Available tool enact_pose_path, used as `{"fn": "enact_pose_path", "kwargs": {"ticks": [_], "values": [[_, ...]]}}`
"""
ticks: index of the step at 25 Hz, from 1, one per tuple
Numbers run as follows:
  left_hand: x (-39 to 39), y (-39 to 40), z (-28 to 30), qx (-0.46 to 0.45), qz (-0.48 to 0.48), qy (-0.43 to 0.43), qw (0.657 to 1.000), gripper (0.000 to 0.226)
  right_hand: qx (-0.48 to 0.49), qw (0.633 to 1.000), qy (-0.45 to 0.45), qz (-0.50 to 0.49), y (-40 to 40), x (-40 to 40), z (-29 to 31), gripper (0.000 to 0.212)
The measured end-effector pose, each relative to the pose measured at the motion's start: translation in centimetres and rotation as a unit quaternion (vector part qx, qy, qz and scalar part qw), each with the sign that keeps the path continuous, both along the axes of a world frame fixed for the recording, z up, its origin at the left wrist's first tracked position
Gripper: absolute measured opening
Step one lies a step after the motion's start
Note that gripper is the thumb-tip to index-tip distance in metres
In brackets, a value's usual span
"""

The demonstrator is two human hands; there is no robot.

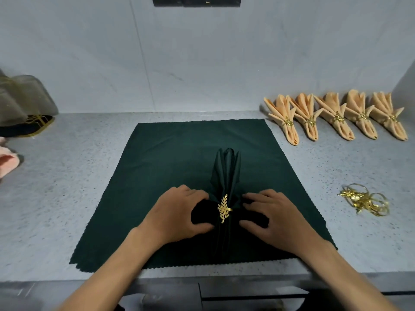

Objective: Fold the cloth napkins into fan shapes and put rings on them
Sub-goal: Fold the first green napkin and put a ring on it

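At far left of the frame, a sheer pouch and pink cloth sit on the desk. At centre, the left hand and right hand grip the folded green napkin, ringed by a gold leaf ring, atop a flat green cloth. At right, loose gold rings; upper right, five orange fan napkins.

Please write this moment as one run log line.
both hands: left hand, right hand | hold green napkin | gold ring on

Ringed dark green napkin, gold ring
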State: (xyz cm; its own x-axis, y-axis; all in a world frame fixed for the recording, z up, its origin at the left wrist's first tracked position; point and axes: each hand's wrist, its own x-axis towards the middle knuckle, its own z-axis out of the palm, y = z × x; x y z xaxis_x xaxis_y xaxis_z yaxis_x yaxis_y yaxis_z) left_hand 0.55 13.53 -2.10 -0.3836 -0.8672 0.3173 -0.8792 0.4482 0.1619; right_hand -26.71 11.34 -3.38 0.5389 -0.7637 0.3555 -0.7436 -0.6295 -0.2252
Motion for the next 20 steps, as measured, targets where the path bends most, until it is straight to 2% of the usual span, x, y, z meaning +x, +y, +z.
{"fn": "enact_pose_path", "kwargs": {"ticks": [2,4,8,10,12,14,15,17,19,20], "values": [[-0.2,0.5,0.2,0.026,0.007,-0.017,0.999,0.076,0.008,0.999,0.031,-0.025,0.4,0.4,-0.1,0.072],[-0.5,1.0,0.0,0.027,0.025,-0.015,0.999,0.090,0.005,0.998,0.044,-0.043,0.5,1.0,-0.1,0.082],[-1.4,1.9,-0.7,-0.009,0.057,-0.012,0.998,0.093,-0.005,0.998,0.038,-0.055,1.1,1.1,0.1,0.076],[-1.5,2.4,-0.9,0.004,0.060,-0.006,0.998,0.091,-0.001,0.998,0.031,-0.047,1.4,1.2,0.0,0.072],[-0.9,2.6,-0.7,0.023,0.041,0.016,0.999,0.088,0.071,0.995,-0.049,-0.043,1.3,0.9,0.8,0.061],[0.0,2.0,0.4,0.052,0.029,0.080,0.995,0.073,0.187,0.955,-0.222,-0.055,0.1,0.8,2.9,0.036],[0.1,1.1,1.1,0.045,0.033,0.123,0.991,0.061,0.206,0.938,-0.271,-0.068,-0.9,0.9,4.0,0.026],[-0.2,-1.8,2.5,0.012,0.056,0.170,0.984,0.044,0.168,0.953,-0.239,-0.084,-3.4,1.9,5.8,0.032],[-1.6,-4.7,4.3,0.024,0.047,0.148,0.988,0.050,0.136,0.978,-0.139,-0.072,-5.4,3.6,6.6,0.044],[-2.2,-5.8,4.7,0.025,0.028,0.123,0.992,0.051,0.108,0.987,-0.086,-0.079,-6.1,4.4,6.5,0.041]]}}
